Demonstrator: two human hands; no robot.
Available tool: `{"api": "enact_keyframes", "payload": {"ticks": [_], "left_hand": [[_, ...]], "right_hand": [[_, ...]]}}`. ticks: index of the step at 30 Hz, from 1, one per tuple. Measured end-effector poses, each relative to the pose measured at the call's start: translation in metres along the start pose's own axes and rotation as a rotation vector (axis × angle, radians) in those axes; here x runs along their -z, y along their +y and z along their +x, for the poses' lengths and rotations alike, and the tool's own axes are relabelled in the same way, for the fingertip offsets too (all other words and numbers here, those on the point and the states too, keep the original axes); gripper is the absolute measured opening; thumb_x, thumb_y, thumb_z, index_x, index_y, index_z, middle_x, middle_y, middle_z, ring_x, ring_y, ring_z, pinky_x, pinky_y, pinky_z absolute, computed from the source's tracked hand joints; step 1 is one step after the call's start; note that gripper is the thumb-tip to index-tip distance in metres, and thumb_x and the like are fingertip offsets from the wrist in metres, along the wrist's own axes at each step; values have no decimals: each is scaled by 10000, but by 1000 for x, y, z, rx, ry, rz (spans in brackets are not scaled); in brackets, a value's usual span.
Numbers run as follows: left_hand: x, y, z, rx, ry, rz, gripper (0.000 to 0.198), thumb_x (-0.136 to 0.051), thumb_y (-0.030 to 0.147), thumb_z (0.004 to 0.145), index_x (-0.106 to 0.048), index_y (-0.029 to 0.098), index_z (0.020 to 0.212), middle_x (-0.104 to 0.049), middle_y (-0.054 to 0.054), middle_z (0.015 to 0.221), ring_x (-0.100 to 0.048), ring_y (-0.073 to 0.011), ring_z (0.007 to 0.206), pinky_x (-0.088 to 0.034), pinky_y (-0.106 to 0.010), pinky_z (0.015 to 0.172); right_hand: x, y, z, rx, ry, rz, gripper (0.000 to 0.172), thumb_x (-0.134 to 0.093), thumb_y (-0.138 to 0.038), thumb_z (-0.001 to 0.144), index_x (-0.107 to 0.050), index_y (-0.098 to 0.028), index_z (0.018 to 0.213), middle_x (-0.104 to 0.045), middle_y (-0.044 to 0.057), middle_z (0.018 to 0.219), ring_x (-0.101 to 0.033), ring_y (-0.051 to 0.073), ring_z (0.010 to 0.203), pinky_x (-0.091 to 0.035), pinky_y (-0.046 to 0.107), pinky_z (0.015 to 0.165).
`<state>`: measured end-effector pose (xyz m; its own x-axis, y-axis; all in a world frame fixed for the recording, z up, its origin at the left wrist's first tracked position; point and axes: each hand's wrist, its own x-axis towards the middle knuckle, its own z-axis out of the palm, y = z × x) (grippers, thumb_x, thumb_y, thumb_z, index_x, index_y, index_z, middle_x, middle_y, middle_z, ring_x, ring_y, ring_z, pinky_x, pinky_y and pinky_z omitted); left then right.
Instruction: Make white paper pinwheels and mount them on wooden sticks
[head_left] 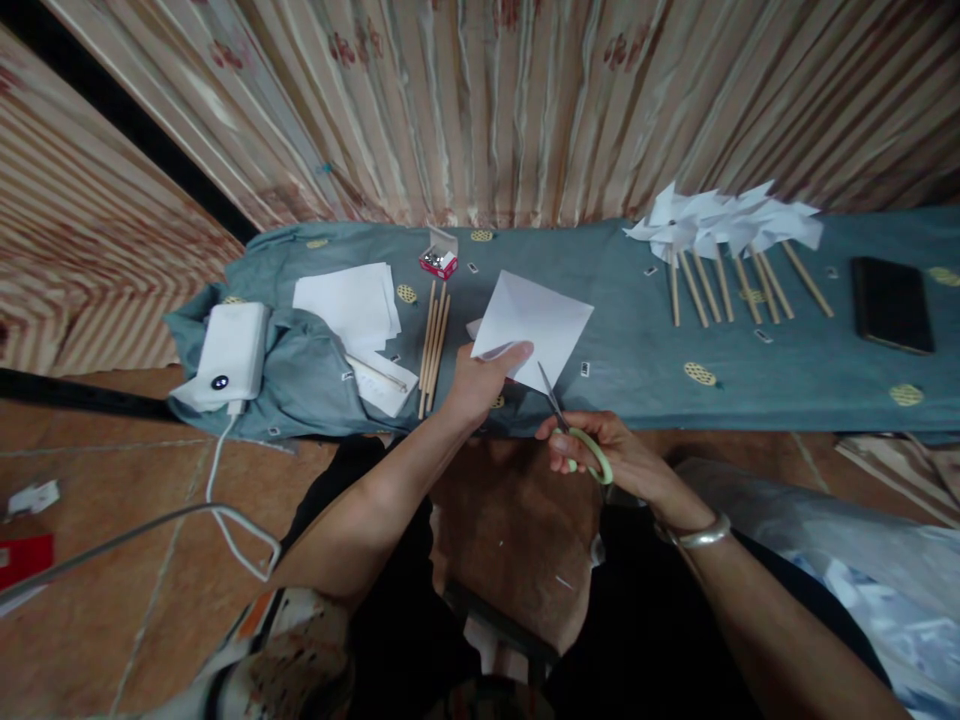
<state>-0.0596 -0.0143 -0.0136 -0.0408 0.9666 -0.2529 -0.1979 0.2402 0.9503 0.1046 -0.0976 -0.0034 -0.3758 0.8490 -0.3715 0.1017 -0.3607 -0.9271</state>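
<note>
White paper square (536, 318) over bench (637, 385), pinched by our left hand (480, 382). Our right hand (626, 450) grips green-handled scissors (556, 405), tips near paper; can't quite tell if touching. Pinwheels (724, 228) lie to right.

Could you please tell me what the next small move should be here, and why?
Probably a snip inward from the near corner of the white paper square with the green-handled scissors: the right hand holds them with the blade at that corner, the left hand holds the sheet, and paper pinwheels lie farther right.
</note>
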Motion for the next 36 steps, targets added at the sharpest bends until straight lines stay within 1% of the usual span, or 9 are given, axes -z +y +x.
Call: {"api": "enact_keyframes", "payload": {"ticks": [7,11,18,24,29,33,36], "left_hand": [[0,0,0,6,0,2,383,-865,399,515,-698,137,740,-715,-64,768,-652,-208,743,-490,-305,641],[1,0,0,-3,-8,-5,388,-864,410,518,-698,138,740,-717,-67,783,-658,-216,755,-502,-322,667],[0,-1,2,2,-10,-45,378,-864,379,512,-709,132,752,-725,-69,782,-657,-199,722,-503,-296,618],[0,0,2,20,-1,-52,397,-875,382,500,-705,139,764,-734,-72,809,-663,-208,762,-515,-299,640],[1,0,3,24,6,-48,368,-865,357,515,-707,135,763,-735,-73,798,-664,-206,753,-516,-290,636],[1,-2,5,29,-28,-70,308,-827,332,529,-688,141,727,-719,-54,766,-645,-185,697,-511,-284,610],[1,-3,5,33,-55,-64,258,-783,305,534,-682,140,704,-708,-48,752,-626,-172,663,-504,-280,583]], "right_hand": [[1,1,0,10,0,-7,422,-706,-600,739,-662,-182,761,-609,-16,612,-543,88,541,-434,210,519],[1,3,1,9,4,-2,420,-737,-591,709,-667,-180,757,-611,-17,596,-544,88,530,-436,207,503],[-1,3,1,-22,39,22,415,-789,-561,654,-664,-177,752,-608,-28,578,-538,80,508,-434,199,485],[-1,3,2,-18,47,19,389,-794,-535,659,-669,-180,756,-606,-32,565,-534,81,501,-431,205,483],[-3,3,3,-38,61,39,407,-806,-545,632,-663,-179,738,-599,-35,545,-528,78,484,-427,202,469],[-4,1,3,-43,74,37,438,-810,-569,607,-651,-179,729,-594,-41,537,-515,69,469,-424,197,458],[-3,3,4,-34,77,23,457,-789,-599,619,-649,-179,730,-595,-36,547,-523,71,479,-432,199,465]]}}
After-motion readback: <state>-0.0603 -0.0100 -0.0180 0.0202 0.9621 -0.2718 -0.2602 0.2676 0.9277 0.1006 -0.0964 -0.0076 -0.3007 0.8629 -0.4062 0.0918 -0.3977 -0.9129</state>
